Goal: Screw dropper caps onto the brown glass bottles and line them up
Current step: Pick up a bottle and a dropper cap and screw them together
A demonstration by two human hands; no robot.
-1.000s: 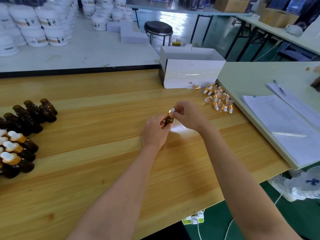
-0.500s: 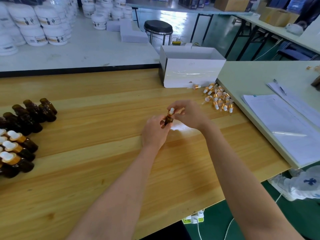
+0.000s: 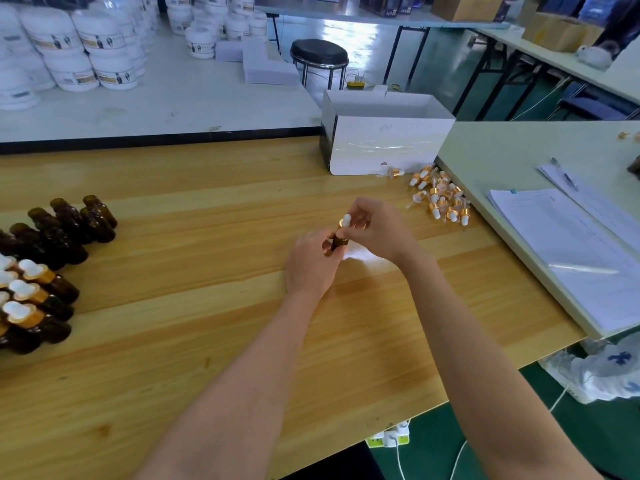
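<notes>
Brown bottle (image 3: 339, 242) gripped in left hand (image 3: 311, 263); right hand (image 3: 375, 230) pinching dropper cap (image 3: 345, 221) on top.

Packing workshop, stacked white tubs (image 3: 100, 46) (labelled), long worktables (image 3: 207, 188), cardboard boxes (image 3: 464, 6)

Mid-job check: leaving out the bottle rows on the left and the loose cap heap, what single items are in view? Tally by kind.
brown glass bottle, gripped by the left hand: 1
white-bulbed gold dropper cap, pinched by the right hand: 1
white cardboard box: 1
dark slim pen: 1
Total: 4
</notes>
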